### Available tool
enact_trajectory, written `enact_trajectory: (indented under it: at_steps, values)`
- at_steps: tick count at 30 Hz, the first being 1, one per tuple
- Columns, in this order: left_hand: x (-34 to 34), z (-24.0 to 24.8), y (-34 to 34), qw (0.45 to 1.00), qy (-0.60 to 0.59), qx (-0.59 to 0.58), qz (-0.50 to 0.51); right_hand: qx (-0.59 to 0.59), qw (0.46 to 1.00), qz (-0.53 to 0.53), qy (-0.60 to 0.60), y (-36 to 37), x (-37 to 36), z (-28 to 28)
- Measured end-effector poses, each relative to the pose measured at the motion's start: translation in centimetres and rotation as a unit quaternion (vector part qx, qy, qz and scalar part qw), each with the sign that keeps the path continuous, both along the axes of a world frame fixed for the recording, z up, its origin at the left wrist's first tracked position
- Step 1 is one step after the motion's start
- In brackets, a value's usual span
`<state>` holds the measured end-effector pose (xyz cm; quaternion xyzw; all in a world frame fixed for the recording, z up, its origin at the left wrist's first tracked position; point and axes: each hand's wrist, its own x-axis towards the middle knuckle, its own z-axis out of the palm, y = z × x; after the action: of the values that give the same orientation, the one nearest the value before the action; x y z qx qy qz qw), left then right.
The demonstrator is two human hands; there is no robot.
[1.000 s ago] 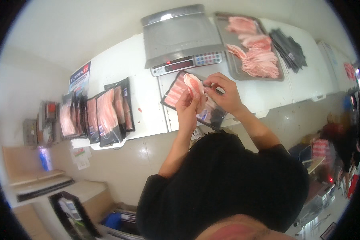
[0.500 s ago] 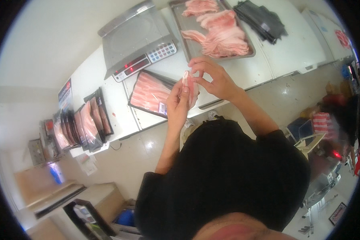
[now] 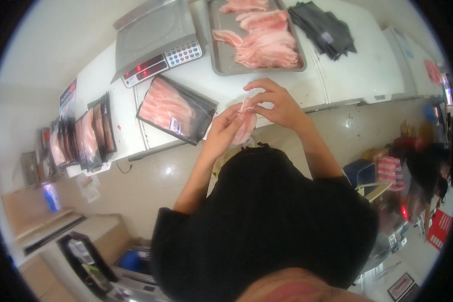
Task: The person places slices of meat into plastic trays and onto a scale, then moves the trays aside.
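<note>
A thin pink slice of raw meat point(image 3: 245, 126) hangs between my two hands, just off the white counter's front edge. My left hand point(image 3: 221, 132) pinches its left side and my right hand point(image 3: 275, 103) grips its top with the fingertips. Just left of my hands lies a black tray of sliced meat point(image 3: 175, 109) with a small label on it. Beyond my hands stands a metal tray point(image 3: 259, 38) holding loose meat slices.
A digital scale point(image 3: 156, 38) with a red display sits at the back left of the white counter point(image 3: 352, 75). A stack of black bags point(image 3: 323, 27) lies at the back right. Several packed meat trays point(image 3: 85, 136) line the counter's left end. Bins stand on the floor at right.
The view shifted, so the counter sits higher in the picture. My hands came off the black tray toward me, and a meat slice is now held up between them.
</note>
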<state>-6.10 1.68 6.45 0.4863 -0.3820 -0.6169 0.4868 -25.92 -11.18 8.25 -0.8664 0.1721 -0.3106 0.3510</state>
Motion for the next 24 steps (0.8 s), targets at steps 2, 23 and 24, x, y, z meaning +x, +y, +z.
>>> enact_trajectory:
  at_steps: [2, 23, 24]
  values:
    - [-0.3, -0.9, -0.2, 0.996, 0.078, 0.049, 0.009, 0.037, 0.999, -0.011, 0.018, 0.3, -0.2, -0.9]
    - [13.1, -1.7, 6.8, 0.827, 0.350, -0.082, 0.431, 0.296, 0.937, 0.106, -0.155, -3.0, 17.3, 4.3]
    - [13.5, 0.1, 7.1, 0.820, 0.339, -0.102, 0.450, 0.294, 0.932, 0.086, -0.191, -5.2, 19.2, 4.9]
